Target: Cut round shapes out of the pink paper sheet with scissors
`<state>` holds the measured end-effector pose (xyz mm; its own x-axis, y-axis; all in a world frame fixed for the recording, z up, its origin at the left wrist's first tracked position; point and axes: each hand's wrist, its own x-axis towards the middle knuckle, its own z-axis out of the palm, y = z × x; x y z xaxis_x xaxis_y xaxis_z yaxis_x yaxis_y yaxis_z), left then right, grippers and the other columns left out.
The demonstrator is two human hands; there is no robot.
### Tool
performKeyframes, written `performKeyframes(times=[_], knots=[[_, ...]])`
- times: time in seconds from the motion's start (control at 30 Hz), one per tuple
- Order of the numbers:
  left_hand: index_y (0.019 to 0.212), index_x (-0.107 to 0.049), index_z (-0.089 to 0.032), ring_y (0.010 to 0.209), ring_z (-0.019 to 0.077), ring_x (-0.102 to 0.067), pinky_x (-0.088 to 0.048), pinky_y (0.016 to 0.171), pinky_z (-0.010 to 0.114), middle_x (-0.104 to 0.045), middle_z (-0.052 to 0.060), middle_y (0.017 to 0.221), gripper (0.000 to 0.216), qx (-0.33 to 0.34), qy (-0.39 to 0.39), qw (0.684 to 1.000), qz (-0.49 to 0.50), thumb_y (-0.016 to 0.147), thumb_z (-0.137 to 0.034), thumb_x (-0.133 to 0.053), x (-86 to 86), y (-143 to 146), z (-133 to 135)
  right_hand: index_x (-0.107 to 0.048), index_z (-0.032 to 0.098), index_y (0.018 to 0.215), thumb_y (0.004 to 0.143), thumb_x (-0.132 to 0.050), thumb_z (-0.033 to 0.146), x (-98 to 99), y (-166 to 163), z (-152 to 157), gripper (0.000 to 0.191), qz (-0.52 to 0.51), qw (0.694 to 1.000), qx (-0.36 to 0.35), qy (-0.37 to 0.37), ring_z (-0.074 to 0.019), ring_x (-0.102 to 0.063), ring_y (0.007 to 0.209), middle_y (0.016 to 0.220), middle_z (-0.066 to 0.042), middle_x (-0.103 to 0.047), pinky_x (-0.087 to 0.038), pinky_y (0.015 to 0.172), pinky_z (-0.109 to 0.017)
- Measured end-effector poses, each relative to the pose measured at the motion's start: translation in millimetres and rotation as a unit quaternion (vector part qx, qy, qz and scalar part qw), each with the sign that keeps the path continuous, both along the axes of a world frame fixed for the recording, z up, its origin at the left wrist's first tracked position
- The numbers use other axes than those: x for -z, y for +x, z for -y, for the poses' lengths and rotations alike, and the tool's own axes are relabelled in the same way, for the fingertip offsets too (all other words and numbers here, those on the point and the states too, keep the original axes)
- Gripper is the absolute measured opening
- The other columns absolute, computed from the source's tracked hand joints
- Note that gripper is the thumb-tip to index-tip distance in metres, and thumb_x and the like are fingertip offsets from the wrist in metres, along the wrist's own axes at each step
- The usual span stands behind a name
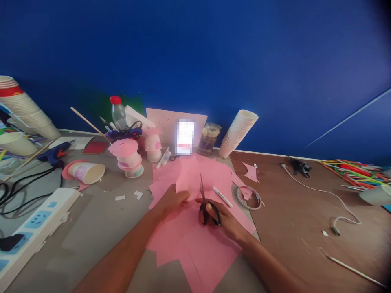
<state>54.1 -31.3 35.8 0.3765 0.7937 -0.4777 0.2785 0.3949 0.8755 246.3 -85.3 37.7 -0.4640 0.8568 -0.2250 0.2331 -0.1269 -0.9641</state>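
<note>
Black-handled scissors (209, 213) are gripped in my right hand (224, 219), blades pointing up and away from me. My left hand (172, 200) pinches a pink paper piece (185, 181) just left of the blades. Whether the blades touch that piece, I cannot tell. Beneath both hands, several overlapping pink paper sheets (201, 252) spread across the table. A white marker pen (222, 196) lies on the sheets beyond my right hand, and a roll of tape (249, 197) rests at their right edge.
Paper cups with pink paper (126, 154) stand at the left, near a tipped cup (91, 173). Leftmost are a power strip (39, 226) and a blue glue gun (55, 153). A lit, blurred screen (185, 136), a jar (209, 139) and stacked cups (238, 132) line the wall.
</note>
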Motion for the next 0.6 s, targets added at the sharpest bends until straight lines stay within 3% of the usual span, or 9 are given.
performKeyframes(times=[0.1, 0.27, 0.6], knots=[[0.065, -0.028, -0.008, 0.05, -0.0099, -0.034, -0.024, 0.046, 0.004, -0.032, -0.002, 0.06, 0.04, 0.013, -0.029, 1.0, -0.005, 0.059, -0.045, -0.043, 3.7, -0.2, -0.1, -0.043, 0.006, 0.117, 0.091, -0.027, 0.05, -6.0, 2.2, -1.8, 0.054, 0.036, 0.999, -0.002, 0.026, -0.0089, -0.042, 0.065, 0.076, -0.007, -0.054, -0.033, 0.06, -0.024], [0.072, -0.042, -0.009, 0.054, -0.0067, -0.042, -0.032, 0.049, 0.005, -0.044, -0.001, 0.065, 0.039, 0.023, -0.056, 0.998, 0.014, 0.058, -0.045, -0.046, 10.5, -3.5, -2.8, -0.044, 0.009, 0.078, 0.091, -0.029, 0.048, -14.8, 3.8, -4.4, 0.044, 0.068, 0.995, -0.029, 0.06, -0.0073, -0.038, 0.061, 0.07, -0.005, -0.047, -0.032, 0.057, -0.023], [0.076, -0.046, -0.01, 0.053, -0.0064, -0.043, -0.033, 0.049, 0.005, -0.047, -0.001, 0.064, 0.045, 0.03, -0.061, 0.998, 0.012, 0.056, -0.049, -0.049, 10.9, -4.2, -3.0, -0.038, 0.011, 0.074, 0.089, -0.036, 0.042, -12.1, 3.7, -4.0, 0.035, 0.099, 0.99, -0.021, 0.102, -0.0079, -0.034, 0.058, 0.065, -0.002, -0.041, -0.029, 0.053, -0.023]])
